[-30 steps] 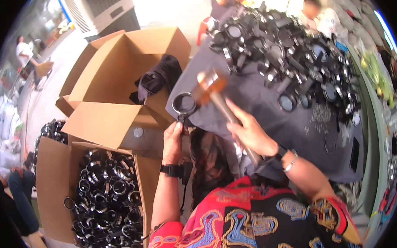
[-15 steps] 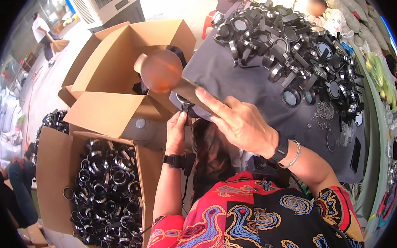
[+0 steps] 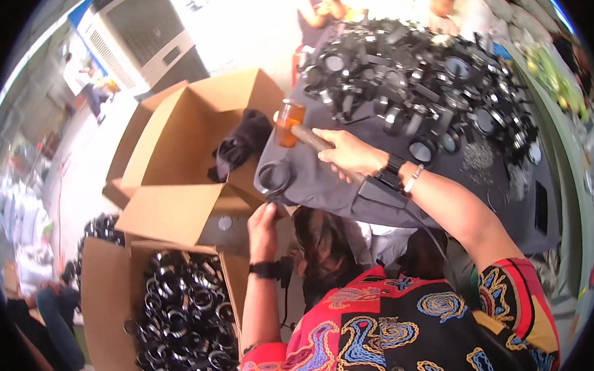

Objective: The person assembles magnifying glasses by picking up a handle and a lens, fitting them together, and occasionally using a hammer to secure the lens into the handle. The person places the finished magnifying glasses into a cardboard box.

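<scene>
My right hand (image 3: 357,154) is closed round the handle of a mallet (image 3: 290,124) with a translucent amber head. The head is over the left corner of the cloth-covered table (image 3: 317,181), just beyond a black round part (image 3: 274,178). Pinched by its narrow lower end in my left hand (image 3: 263,222), that ring-shaped part lies at the table's edge. Whether the mallet touches anything cannot be made out.
A heap of black and silver round parts (image 3: 398,73) covers the table's far side, with small metal pieces (image 3: 478,157) beside it. Left stand an open carton (image 3: 167,148) holding dark cloth and another carton (image 3: 105,310) full of ring parts. Two people sit beyond the table.
The mallet has come down from its raised position near the camera to the table corner. My left hand keeps hold of the round part. The whole view has shifted.
</scene>
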`<action>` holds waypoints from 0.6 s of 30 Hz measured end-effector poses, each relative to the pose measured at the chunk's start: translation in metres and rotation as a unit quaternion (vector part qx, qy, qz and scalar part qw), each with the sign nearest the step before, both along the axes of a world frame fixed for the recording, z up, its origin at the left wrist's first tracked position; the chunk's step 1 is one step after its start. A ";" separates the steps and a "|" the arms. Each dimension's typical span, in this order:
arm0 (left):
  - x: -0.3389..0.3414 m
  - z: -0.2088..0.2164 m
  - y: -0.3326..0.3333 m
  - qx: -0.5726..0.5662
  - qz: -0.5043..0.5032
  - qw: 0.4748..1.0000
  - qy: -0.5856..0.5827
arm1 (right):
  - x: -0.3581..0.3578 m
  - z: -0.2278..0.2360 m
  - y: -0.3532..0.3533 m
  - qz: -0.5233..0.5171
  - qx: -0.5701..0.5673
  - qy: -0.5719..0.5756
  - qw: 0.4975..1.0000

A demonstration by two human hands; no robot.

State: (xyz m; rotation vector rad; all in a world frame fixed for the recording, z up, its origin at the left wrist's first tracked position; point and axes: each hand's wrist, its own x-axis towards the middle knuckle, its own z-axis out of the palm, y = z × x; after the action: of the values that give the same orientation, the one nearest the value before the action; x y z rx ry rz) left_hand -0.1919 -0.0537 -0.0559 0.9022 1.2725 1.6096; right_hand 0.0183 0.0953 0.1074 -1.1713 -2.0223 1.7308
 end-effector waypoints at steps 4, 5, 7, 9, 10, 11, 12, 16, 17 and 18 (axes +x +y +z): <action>-0.033 0.045 -0.086 0.022 0.177 0.980 -0.091 | 0.058 -0.012 -0.029 -0.037 0.050 0.149 0.987; -0.074 0.035 -0.128 0.008 0.151 0.986 -0.065 | 0.074 -0.013 -0.037 -0.027 0.104 0.140 0.984; -0.089 0.057 -0.187 -0.101 0.228 0.947 0.201 | 0.112 -0.017 -0.056 -0.064 0.127 0.094 0.985; -0.110 0.074 -0.231 -0.157 0.301 0.931 0.131 | 0.144 -0.039 -0.069 -0.093 0.183 0.067 0.976; -0.114 0.080 -0.242 -0.209 0.296 0.889 0.280 | 0.157 -0.054 -0.072 -0.098 0.250 0.054 0.962; -0.138 0.069 -0.254 -0.345 0.303 0.722 0.518 | 0.165 -0.054 -0.077 -0.116 0.259 0.059 0.957; -0.101 0.092 -0.233 -0.475 0.341 0.595 0.551 | 0.170 -0.052 -0.082 -0.125 0.266 0.056 0.954; -0.078 0.104 -0.167 -0.284 0.293 0.745 0.528 | 0.201 -0.065 -0.072 -0.139 0.381 -0.011 0.914; -0.054 0.118 -0.139 -0.240 0.265 0.784 0.508 | 0.207 -0.064 -0.073 -0.140 0.381 -0.028 0.913; -0.031 0.133 -0.114 -0.198 0.237 0.817 0.487 | 0.213 -0.064 -0.074 -0.139 0.381 -0.042 0.913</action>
State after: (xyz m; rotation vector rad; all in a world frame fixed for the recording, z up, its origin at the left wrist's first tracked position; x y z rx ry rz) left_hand -0.2229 -0.1681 0.0769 1.2478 2.6074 1.0933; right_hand 0.2312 0.0210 0.0438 -1.1670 -2.1249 0.6437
